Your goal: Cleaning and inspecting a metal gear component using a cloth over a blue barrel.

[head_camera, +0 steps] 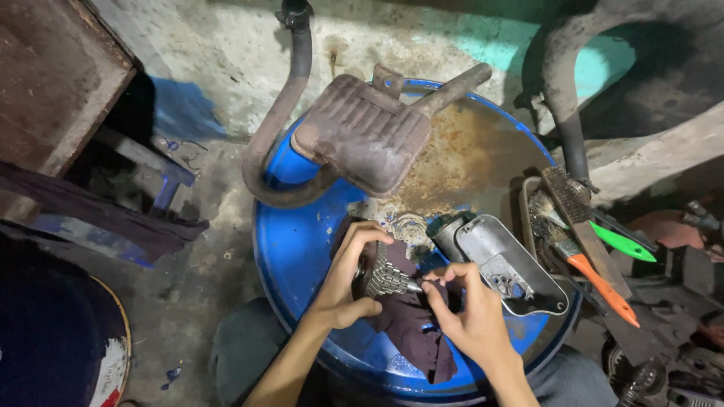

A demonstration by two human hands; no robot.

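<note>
Looking down, I saw my left hand clamped around a finned metal part, fingers curled over its top and thumb underneath, holding it on a dark rag that lay on the blue drum serving as worktop. My right hand was closed in a pinch at the part's right end, fingertips together on something small; I could not tell what it was.

Just beyond the hands lay a grey metal cover, open side up. A rusty muffler with its bent pipe rested across the far side of the drum, over a patch of rust-coloured grit. To the right, touching the drum's edge, a tray held a wire brush, an orange-handled tool and a green-handled one.

To my judgement, doing this well meant keeping the left grip steady so the part did not roll on the rag, and working the right fingertips squarely along the fins rather than at an angle, with the rag kept beneath to catch anything loose.
</note>
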